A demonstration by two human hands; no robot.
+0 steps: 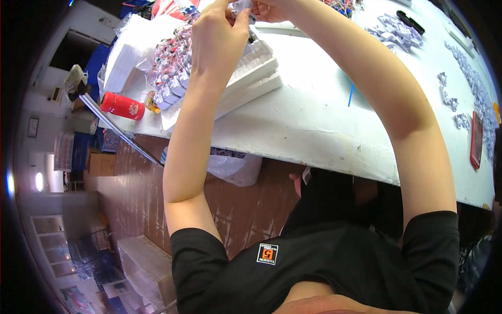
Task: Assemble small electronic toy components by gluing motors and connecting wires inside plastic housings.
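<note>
Both arms reach far forward over the white table to the top edge of the picture. There my left hand is closed, thumb and fingers pinching a small pale grey-white piece whose exact kind I cannot make out. My right hand meets it from the other side, its fingers curled in at the piece and partly cut off by the picture's edge. Under and beside the hands lies a white foam tray. Left of my left wrist is a heap of small white parts with red and white wires.
A red can lies near the table's left edge, with white foam blocks behind it. On the right are a pile of pale small parts, a black object, scattered grey-white pieces, and a red-edged phone. A thin blue stick rests mid-table.
</note>
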